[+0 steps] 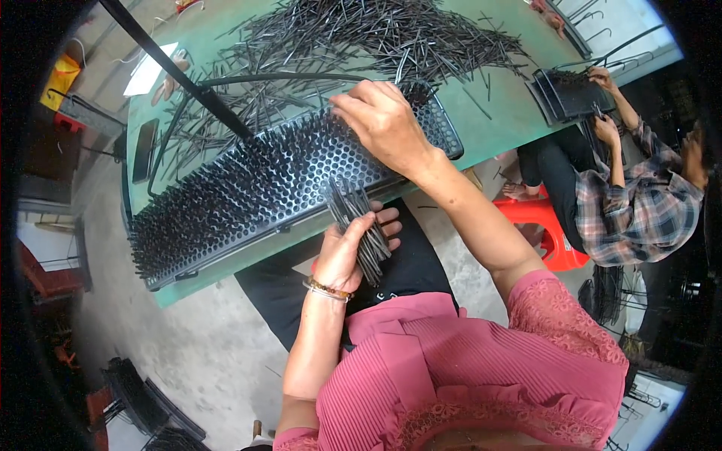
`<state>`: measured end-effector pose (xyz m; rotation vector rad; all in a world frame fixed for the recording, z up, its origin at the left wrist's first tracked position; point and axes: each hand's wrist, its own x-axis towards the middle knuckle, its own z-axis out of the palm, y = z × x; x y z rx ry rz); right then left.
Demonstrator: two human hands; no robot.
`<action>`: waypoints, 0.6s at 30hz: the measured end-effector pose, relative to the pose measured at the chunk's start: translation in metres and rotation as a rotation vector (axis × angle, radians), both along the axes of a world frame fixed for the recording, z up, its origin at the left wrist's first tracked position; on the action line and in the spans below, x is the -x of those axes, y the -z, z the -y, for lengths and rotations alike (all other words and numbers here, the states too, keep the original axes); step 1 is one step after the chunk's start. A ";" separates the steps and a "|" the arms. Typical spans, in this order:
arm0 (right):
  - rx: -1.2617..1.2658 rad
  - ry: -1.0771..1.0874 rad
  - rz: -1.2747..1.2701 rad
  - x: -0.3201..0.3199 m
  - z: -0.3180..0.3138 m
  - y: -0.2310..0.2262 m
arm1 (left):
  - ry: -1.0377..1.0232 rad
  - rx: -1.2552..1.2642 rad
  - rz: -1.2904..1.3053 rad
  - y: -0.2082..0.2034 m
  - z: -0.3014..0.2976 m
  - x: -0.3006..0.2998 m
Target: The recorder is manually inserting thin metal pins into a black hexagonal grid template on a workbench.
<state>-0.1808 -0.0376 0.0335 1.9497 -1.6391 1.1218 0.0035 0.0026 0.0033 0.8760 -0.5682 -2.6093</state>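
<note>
My left hand (340, 254) is wrapped around a bundle of thin dark sticks (361, 239), held tilted just in front of a perforated black tray (331, 188). Short dark pieces stand upright in many of the tray's holes, densest toward the left end; bare holes show along the front and right. Over the tray's right half is my right hand (385, 124), its fingers bent together, and whatever they may pinch is too small to make out.
A large heap of loose dark sticks (361, 37) covers the back of the green table (481, 131). A black pole (177, 71) rises behind the tray. At right, a co-worker (639, 203) on a red stool (556, 240) handles another dark tray (575, 94). A dark phone-like slab (145, 150) lies at left.
</note>
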 end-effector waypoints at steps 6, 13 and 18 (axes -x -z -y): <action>-0.026 -0.011 0.053 0.003 0.001 0.002 | 0.038 0.089 0.077 -0.002 -0.001 0.000; 0.022 -0.017 0.087 0.005 -0.007 0.009 | 0.059 0.166 0.074 0.000 -0.003 0.000; 0.023 -0.029 0.176 0.004 -0.012 0.004 | 0.042 0.067 0.032 0.000 -0.003 -0.001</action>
